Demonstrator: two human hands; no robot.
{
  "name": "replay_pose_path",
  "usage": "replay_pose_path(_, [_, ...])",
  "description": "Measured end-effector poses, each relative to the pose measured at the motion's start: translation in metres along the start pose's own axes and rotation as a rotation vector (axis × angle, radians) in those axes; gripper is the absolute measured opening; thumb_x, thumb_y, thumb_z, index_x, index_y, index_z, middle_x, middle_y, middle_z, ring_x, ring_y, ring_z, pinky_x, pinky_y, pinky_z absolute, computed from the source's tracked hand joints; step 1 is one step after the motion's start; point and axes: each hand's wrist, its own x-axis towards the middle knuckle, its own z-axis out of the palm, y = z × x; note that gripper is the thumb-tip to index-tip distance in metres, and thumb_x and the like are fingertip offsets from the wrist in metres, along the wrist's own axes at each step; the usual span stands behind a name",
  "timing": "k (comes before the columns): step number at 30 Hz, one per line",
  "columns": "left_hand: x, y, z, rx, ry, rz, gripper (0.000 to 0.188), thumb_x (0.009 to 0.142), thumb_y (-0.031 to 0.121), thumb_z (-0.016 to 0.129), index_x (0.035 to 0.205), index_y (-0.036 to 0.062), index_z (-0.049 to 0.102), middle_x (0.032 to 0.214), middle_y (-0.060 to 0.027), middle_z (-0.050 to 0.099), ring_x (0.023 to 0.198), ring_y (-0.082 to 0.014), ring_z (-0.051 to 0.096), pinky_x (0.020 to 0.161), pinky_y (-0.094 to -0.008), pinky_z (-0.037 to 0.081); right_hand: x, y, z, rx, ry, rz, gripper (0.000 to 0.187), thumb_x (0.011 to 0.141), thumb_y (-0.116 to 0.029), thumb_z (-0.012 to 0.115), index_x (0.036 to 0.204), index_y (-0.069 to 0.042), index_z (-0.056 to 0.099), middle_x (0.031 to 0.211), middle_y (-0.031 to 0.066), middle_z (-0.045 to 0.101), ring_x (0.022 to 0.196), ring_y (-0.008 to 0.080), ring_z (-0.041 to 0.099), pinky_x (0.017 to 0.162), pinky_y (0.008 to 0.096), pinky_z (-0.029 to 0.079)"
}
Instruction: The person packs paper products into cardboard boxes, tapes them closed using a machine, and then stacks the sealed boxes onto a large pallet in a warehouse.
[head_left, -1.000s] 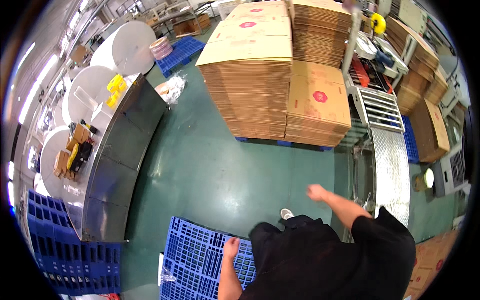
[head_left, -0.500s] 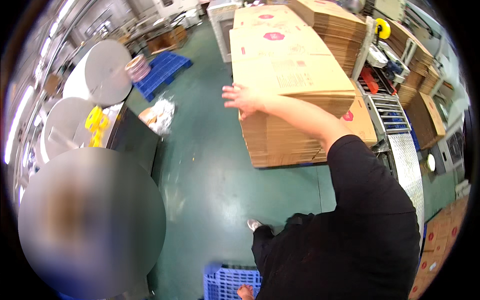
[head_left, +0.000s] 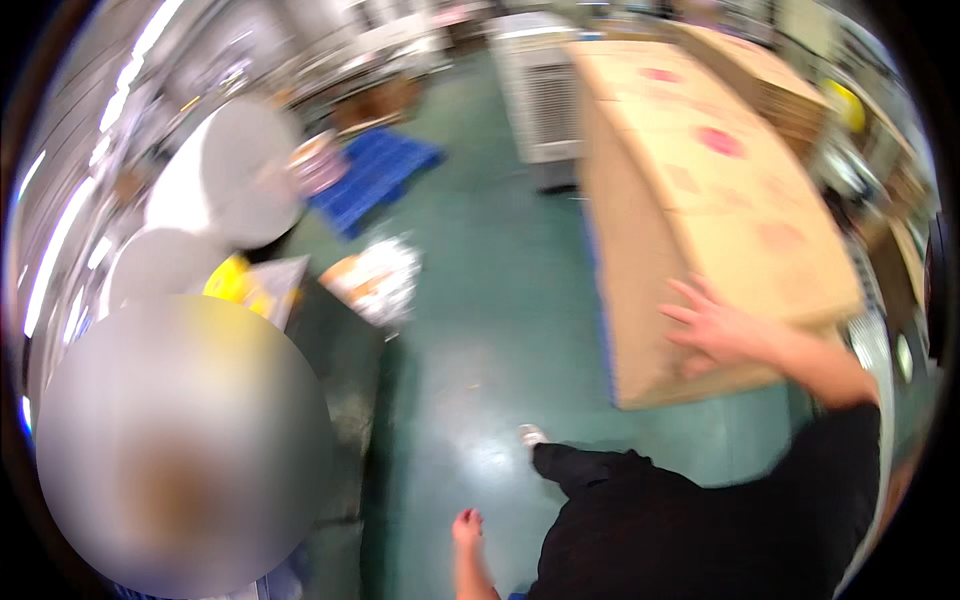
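Beside the cardboard stack (head_left: 640,290), right hand (head_left: 718,332) out.
Fingers spread wide by its edge, maybe for steadying; left hand (head_left: 467,527) hangs low, too blurry to tell its fingers.

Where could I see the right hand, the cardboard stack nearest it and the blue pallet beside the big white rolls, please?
Right hand (head_left: 715,332): head view, on the back of the hand.
Cardboard stack (head_left: 752,235): head view, on its top face.
Blue pallet (head_left: 388,168): head view, on a bare part of its deck.
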Motion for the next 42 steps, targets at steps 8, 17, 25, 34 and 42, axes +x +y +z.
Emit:
replay_pose_path(8, [0.178, 0.114, -0.042, 0.342, -0.011, 0.075, 0.042, 0.09, 0.04, 0.057, 0.11, 0.0038, 0.067, 0.108, -0.0168, 0.069, 0.105, -0.0318, 0.064, 0.091, -0.0407, 0.05, 0.31, -0.081, 0.104, 0.873, 0.138, 0.038, 0.035, 0.084, -0.021, 0.068, 0.114, -0.003, 0.063, 0.12, 0.0151, 0.062, 0.111, 0.0311, 0.06, 0.092, 0.0395, 0.05])
replay_pose_path(17, [0.368, 0.279, -0.112, 0.248, 0.117, 0.061, 0.044, 0.09, 0.039, 0.059, 0.117, 0.0045, 0.064, 0.108, -0.0167, 0.069, 0.103, -0.0316, 0.065, 0.09, -0.0393, 0.05, 0.631, 0.008, 0.107, 0.928, -0.276, -0.282, 0.042, 0.09, -0.03, 0.063, 0.123, -0.004, 0.059, 0.119, 0.0148, 0.063, 0.102, 0.0296, 0.064, 0.088, 0.0383, 0.052])
replay_pose_path(25, [0.59, 0.572, -0.085, 0.275, -0.188, 0.459, 0.04, 0.092, 0.034, 0.06, 0.117, 0.0023, 0.061, 0.107, -0.0178, 0.068, 0.099, -0.0308, 0.067, 0.086, -0.0376, 0.051, 0.725, 0.101, 0.151, 2.35, -0.858, 0.27, 0.035, 0.099, -0.02, 0.055, 0.127, -0.001, 0.052, 0.12, 0.0149, 0.061, 0.108, 0.0232, 0.062, 0.095, 0.0351, 0.051])
replay_pose_path(34, [0.817, 0.889, 0.019, 0.387, -0.502, 0.731, 0.04, 0.092, 0.032, 0.06, 0.119, 0.0037, 0.061, 0.11, -0.0171, 0.068, 0.102, -0.032, 0.065, 0.086, -0.0392, 0.051, 0.844, 0.26, 0.192, 2.03, -0.397, 0.533, 0.034, 0.099, -0.018, 0.055, 0.128, 0.0, 0.052, 0.117, 0.0106, 0.063, 0.106, 0.0173, 0.063, 0.091, 0.032, 0.052])
replay_pose_path(42, [1.044, 0.947, 0.073, 0.429, -0.331, 0.492, 0.032, 0.091, 0.021, 0.06, 0.107, -0.0057, 0.064, 0.089, -0.0145, 0.069, 0.079, -0.0248, 0.066, 0.076, -0.0354, 0.052, 1.022, 0.516, 0.255, 1.055, -0.017, 0.455, 0.037, 0.091, -0.034, 0.059, 0.112, -0.004, 0.058, 0.101, 0.0216, 0.065, 0.094, 0.0419, 0.062, 0.081, 0.0486, 0.051])
